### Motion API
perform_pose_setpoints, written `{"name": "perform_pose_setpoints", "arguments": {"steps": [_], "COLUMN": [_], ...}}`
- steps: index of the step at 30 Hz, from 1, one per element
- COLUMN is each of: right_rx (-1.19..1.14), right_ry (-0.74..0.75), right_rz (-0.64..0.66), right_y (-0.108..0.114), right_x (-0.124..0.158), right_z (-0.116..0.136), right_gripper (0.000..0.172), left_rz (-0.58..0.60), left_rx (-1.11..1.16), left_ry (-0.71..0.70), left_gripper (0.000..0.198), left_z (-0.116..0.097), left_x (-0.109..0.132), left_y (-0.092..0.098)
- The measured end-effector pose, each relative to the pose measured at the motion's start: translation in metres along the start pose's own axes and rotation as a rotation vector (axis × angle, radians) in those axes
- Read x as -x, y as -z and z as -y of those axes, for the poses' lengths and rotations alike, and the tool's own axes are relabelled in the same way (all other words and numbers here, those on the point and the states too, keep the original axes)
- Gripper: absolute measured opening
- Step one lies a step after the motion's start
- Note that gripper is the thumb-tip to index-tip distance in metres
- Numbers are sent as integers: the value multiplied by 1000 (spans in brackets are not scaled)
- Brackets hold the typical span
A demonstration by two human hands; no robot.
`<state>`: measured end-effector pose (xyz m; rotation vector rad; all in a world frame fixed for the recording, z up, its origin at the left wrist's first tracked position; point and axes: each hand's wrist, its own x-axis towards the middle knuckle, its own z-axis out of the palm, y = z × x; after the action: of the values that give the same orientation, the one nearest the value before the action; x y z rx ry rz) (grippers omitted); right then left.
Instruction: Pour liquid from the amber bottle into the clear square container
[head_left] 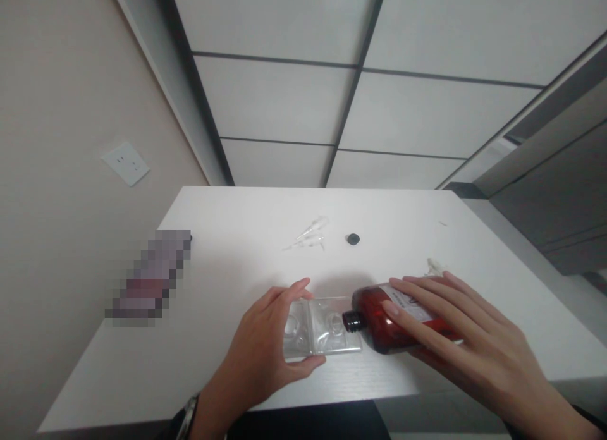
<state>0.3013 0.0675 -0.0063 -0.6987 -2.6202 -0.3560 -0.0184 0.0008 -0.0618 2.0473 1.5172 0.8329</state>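
Note:
My left hand (260,342) grips a clear plastic case (329,326) with two shallow compartments, its thumb along the near edge and its fingers along the far edge. The case is at the front of the white table. In my right hand (484,339) is an amber-red bottle (377,332) with a pale label, tipped onto its side. Its uncapped black neck (353,321) points left over the right compartment of the case. Whether liquid is leaving the mouth I cannot tell. A round black cap (353,239) lies behind the case.
Several slim clear plastic pieces (308,234) lie on the white table (237,219) left of the cap. A crumpled whitish scrap (434,266) is behind my right hand. At the left edge is a pixelated object (149,275). The wall holds a socket (126,164).

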Motion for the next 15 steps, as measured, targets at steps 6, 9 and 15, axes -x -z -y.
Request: {"name": "perform_pose_setpoints", "arguments": {"steps": [6, 9, 15], "right_rx": [38, 56, 59], "right_ry": [56, 77, 96], "right_rz": [18, 37, 11], "right_y": [7, 11, 16], "right_x": [-7, -12, -18], "right_z": [-1, 1, 3], "right_gripper": [59, 50, 44], "left_rz": [-13, 1, -3], "left_rx": [-27, -48, -67], "left_ry": [-21, -20, -24], "left_gripper": [101, 99, 101], "left_z": [-4, -8, -9], "left_x": [0, -1, -2], "left_y": [2, 4, 5]}}
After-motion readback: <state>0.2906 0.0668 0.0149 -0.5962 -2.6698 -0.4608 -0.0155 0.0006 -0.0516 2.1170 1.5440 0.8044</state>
